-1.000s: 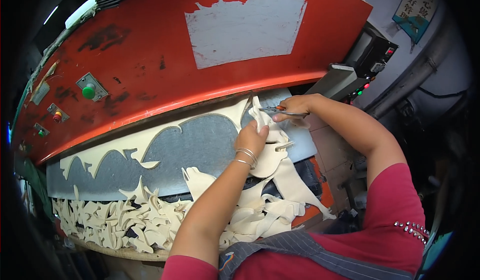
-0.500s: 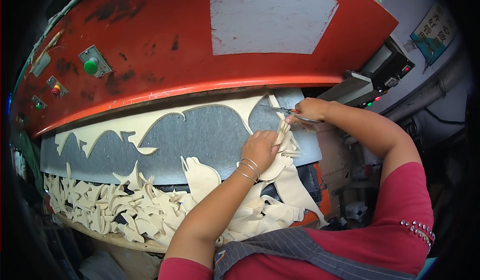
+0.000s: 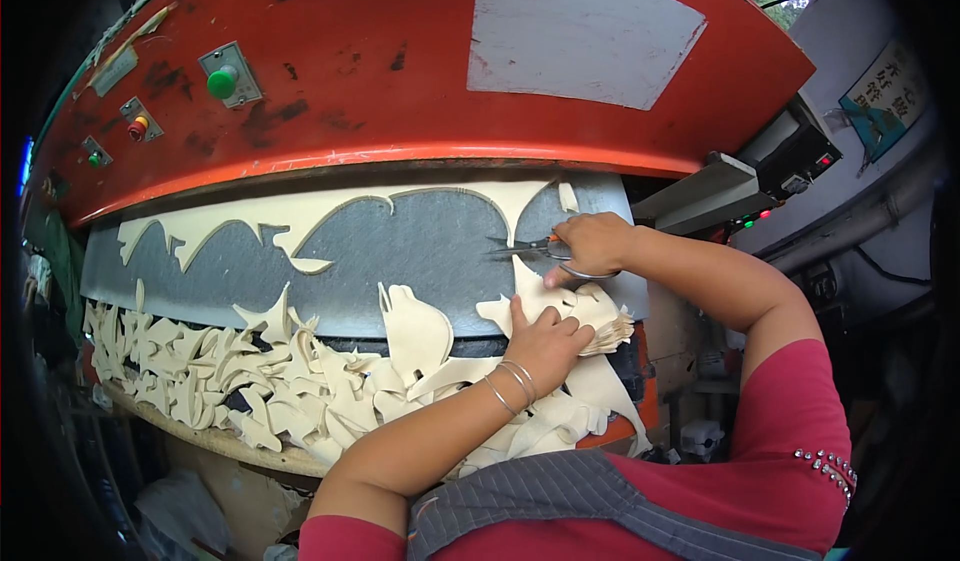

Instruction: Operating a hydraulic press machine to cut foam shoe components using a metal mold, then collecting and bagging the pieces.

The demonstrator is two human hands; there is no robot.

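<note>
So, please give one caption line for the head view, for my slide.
Right hand holds scissors over grey cutting bed; left hand presses stacked cream cut pieces.

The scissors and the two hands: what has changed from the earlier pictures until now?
The left hand slid down from the cut edge and now presses flat on the stack of cream cut pieces. The right hand keeps the scissors, blades now pointing left over the grey mat. The scrap pile and red machine cover are unchanged.

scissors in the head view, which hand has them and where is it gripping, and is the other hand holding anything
The right hand holds the small metal scissors by their handle loops, blades pointing left. The left hand grips nothing; it presses flat on a stack of cream cut-out pieces.
</note>
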